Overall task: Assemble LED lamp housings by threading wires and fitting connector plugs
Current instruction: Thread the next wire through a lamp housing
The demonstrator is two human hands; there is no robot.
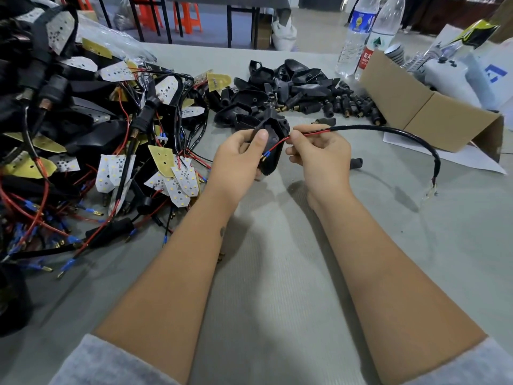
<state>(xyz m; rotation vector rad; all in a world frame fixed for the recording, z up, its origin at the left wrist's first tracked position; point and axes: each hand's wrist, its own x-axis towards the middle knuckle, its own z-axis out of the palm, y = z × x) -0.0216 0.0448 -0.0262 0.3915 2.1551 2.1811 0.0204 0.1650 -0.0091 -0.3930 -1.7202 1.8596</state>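
At the centre of the frame the left hand [240, 154] grips a black lamp housing [270, 145], thumb pressed over its face and fingers curled behind; the right hand [319, 151] pinches the red lead [277, 145] of a black sheathed cable [388, 132] just where it meets the housing's upper right edge. The lead appears to have come through the shell already, for its blue-sleeved terminals [266, 156] show against the inside of the housing, near the left thumb; whether they are seated in anything I cannot tell. The rest of the cable arcs away to the right of the frame and droops to the table [277, 273], its far end bare and loose.

As for progress, this one unit looks mid-threading, with the plug fitting apparently not yet done; a lone black connector plug [356, 163] lies just right of the right hand. The wider job seems partly done; a large heap of wired assemblies [91, 134] with LED boards fills the left of the frame, while a pile of empty housings [277, 87] and a scatter of loose plugs [352, 107] wait in the upper middle, beside a cardboard box [416, 104] and two water bottles [366, 31] at upper right.
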